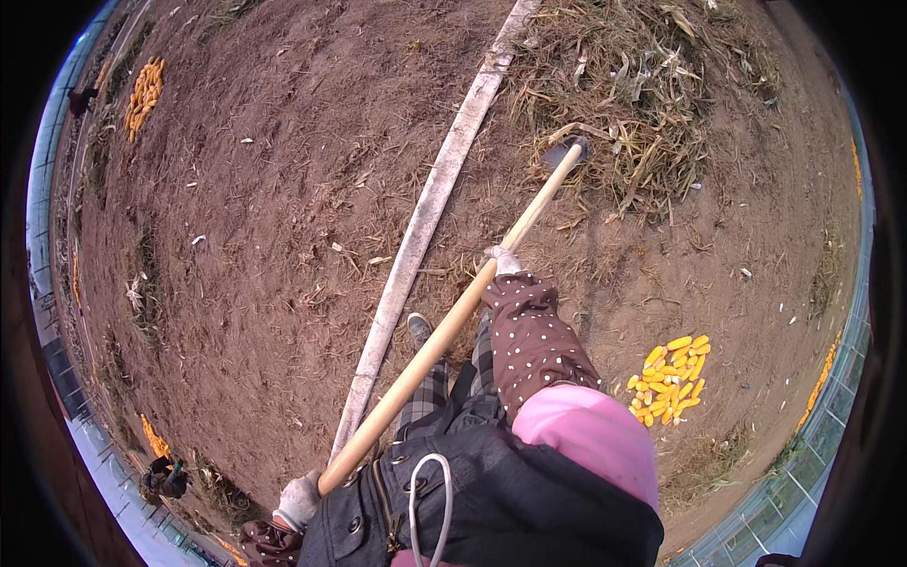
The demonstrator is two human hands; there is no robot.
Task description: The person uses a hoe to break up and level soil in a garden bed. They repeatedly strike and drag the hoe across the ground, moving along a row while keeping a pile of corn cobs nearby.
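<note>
My right hand [506,261], in a white glove, grips the middle of a long wooden handle [453,322]. Lower down on the left, my left hand [297,500] wears a white glove too and is at the handle's butt end, its fingers partly hidden. At the far end, the dark metal blade of what looks like a hoe [560,154] rests at the near edge of a heap of dry corn stalks and husks [623,99]. Part of the blade is covered by the handle and the stalks.
A flat whitish strip [425,212] runs along the bare soil left of the handle. Husked corn cobs [666,383] lie in a pile to the right, with another cob pile [145,96] far left. A person [164,478] is at the lower left.
</note>
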